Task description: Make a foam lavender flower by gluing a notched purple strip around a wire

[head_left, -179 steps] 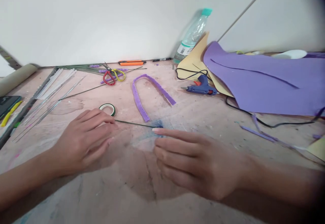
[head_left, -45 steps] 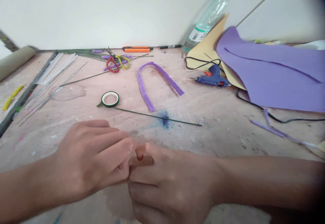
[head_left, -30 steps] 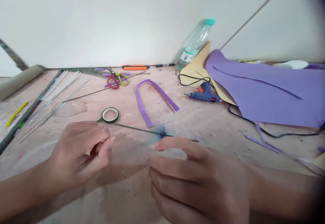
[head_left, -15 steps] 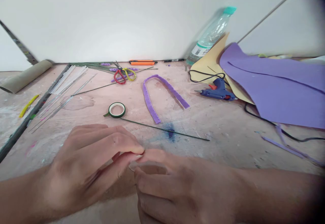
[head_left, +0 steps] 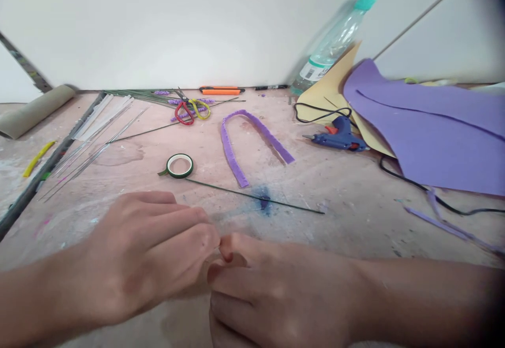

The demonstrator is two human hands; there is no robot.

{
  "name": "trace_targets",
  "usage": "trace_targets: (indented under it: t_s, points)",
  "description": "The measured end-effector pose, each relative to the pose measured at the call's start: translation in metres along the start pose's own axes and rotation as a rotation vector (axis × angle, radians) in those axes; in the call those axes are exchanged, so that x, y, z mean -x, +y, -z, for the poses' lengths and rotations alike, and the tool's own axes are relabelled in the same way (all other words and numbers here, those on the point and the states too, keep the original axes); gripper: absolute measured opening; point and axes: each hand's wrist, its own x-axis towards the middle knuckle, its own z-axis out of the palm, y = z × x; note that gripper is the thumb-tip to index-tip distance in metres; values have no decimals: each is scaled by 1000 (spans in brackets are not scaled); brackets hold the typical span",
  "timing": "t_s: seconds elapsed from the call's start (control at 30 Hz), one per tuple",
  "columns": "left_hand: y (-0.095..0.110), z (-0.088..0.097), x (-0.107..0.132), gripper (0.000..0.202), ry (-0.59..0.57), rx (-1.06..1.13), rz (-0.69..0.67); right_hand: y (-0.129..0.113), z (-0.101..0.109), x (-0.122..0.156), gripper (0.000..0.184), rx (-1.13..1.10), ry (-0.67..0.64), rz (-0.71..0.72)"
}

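My left hand [head_left: 153,253] and my right hand [head_left: 284,290] meet low in the middle, fingertips against each other. Both have their fingers curled into a pinch; whatever lies between them is hidden or too small to name. Just beyond the hands lies a dark green wrapped stem [head_left: 252,195], next to a roll of green tape [head_left: 180,166]. A purple strip with a fringed edge [head_left: 232,153] rests behind the stem, bent into an upside-down U.
Scissors [head_left: 185,111], thin wires [head_left: 94,151], an orange cutter [head_left: 221,90] and a cardboard tube [head_left: 37,111] lie at the back and left. On the right are a blue glue gun [head_left: 341,136] with its cord, purple sheets [head_left: 434,143] and a leaning bottle [head_left: 331,48].
My left hand has turned and its fingers have closed tighter, hiding its thumb. The fingers of my right hand have drawn closer together. The whole view has shifted slightly.
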Motion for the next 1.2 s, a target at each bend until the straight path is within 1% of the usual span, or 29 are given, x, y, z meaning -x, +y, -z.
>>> trace_targets:
  t_s: [0.13, 0.2, 0.27, 0.37, 0.43, 0.5, 0.57, 0.6, 0.67, 0.7, 0.77, 0.8, 0.83, 0.87, 0.9, 0.93, 0.97, 1.03, 1.1, 1.2]
  points:
    - [-4, -1, 1, 18, -14, -19, -21, -5, -2, 0, 22, 0, 8, -66]
    - [-4, -3, 1, 18, 11, -55, -15, -6, -2, 1, 21, -4, 16, -42]
    - [-4, -5, 1, 19, 45, -77, 22, -5, -1, 1, 19, -3, 3, -27]
    - [-6, -7, 3, 18, 52, 29, 86, -4, -1, 2, 18, 3, 9, -3]
    - [-9, -9, 6, 18, 61, 92, 88, -4, -2, 1, 20, 22, 21, 4]
    - [-15, -9, 8, 23, 124, 31, 88, -4, -2, 0, 22, 42, 40, 14]
    - [-24, -9, 8, 31, 194, -83, 132, -3, 4, -1, 23, 90, 27, 2]
    - [-29, -8, 8, 33, 217, -127, 170, -1, 9, 1, 22, 143, 16, -30]
    - [-41, -8, 8, 30, 242, -153, 247, 9, 28, 9, 21, 312, -21, -160]
    - [-47, -8, 8, 25, 250, -145, 273, 18, 41, 17, 22, 415, -29, -295]
    - [-60, -9, 11, 9, 280, -139, 293, 39, 72, 42, 27, 559, -69, -458]
    - [-67, -10, 13, 8, 283, -154, 295, 50, 89, 57, 29, 640, -119, -627]
    - [-72, -11, 15, 11, 274, -171, 279, 61, 106, 74, 23, 693, -178, -863]
    - [-78, -13, 18, 11, 292, -190, 248, 71, 122, 92, 17, 701, -235, -1090]
    - [-82, -14, 20, 7, 304, -193, 211, 79, 137, 110, 24, 699, -262, -1182]
    - [-85, -15, 21, 6, 286, -165, 193, 86, 150, 127, 28, 686, -293, -1228]
    - [-88, -16, 22, 11, 276, -151, 184, 91, 160, 142, 31, 659, -331, -1255]
    - [-91, -16, 23, 22, 279, -123, 177, 96, 171, 168, 36, 546, -421, -1273]
    - [-91, -15, 24, 25, 303, -104, 175, 97, 172, 184, 44, 434, -478, -1268]
    - [-92, -18, 26, 23, 305, -92, 198, 102, 167, 200, 43, 356, -482, -1267]
